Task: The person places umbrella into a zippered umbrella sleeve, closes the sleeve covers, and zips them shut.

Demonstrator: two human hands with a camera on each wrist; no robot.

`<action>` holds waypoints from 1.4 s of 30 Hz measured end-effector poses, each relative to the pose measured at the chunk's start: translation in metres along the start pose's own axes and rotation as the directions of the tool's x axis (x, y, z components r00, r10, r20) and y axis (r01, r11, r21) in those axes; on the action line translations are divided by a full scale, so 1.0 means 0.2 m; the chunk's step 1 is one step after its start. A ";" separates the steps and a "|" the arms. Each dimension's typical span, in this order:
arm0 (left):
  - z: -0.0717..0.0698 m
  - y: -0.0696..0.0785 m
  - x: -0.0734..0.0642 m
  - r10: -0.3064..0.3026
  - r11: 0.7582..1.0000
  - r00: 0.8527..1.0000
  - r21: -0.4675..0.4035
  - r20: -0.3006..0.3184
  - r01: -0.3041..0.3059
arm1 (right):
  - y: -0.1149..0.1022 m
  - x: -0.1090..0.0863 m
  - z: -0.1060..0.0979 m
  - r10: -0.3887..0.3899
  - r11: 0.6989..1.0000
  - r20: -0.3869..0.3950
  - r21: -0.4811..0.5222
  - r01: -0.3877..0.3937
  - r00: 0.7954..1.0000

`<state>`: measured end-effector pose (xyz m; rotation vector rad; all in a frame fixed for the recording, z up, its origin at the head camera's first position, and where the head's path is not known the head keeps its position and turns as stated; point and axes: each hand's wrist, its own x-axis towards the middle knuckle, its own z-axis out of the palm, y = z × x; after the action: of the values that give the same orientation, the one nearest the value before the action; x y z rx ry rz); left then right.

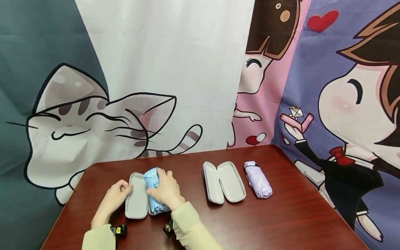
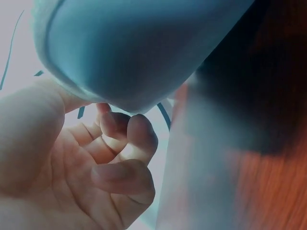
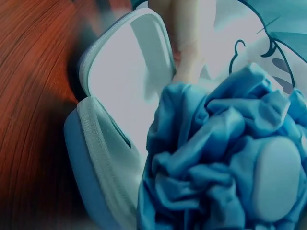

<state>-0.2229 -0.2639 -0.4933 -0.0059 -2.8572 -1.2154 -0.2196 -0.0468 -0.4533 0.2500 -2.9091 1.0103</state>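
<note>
A zippered case [image 1: 136,199] with a pale lining lies spread wide on the left of the table. My left hand [image 1: 115,196] pinches the outer edge of its left half; in the left wrist view thumb and fingers meet at the case rim [image 2: 134,98]. With fingers spread over its top and side, my right hand [image 1: 167,189] grips a blue folded umbrella [image 1: 152,178] at the case's right half. Bunched blue fabric [image 3: 201,158] and a smooth oval handle end [image 3: 276,177] show close up in the right wrist view, which leaves the right hand out.
A second case [image 1: 231,182], also spread wide, lies right of centre on the brown table [image 1: 250,225]. Beside it is a lilac folded umbrella [image 1: 258,180] with a dark strap. A cartoon-printed cloth [image 1: 187,69] hangs behind the table's far edge.
</note>
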 end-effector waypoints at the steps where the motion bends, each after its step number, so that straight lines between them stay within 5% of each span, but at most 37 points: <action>1: 0.00 0.01 0.01 0.003 1.000 1.000 -0.004 0.000 -0.003 | 0.00 0.01 0.00 0.000 1.000 -0.002 -0.013 0.000 1.000; 18: -0.02 0.03 0.01 -0.019 0.999 1.000 -0.029 0.024 0.020 | 0.04 0.06 0.10 0.088 0.988 0.041 -0.128 -0.082 0.995; 42: 0.01 0.04 0.01 -0.039 0.997 0.999 -0.067 0.019 0.040 | 0.05 0.09 0.08 0.002 0.992 0.073 -0.123 0.007 0.997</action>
<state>-0.2247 -0.2577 -0.4891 0.0379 -2.8429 -1.3250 -0.2384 -0.0515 -0.4691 0.2900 -3.0214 0.8345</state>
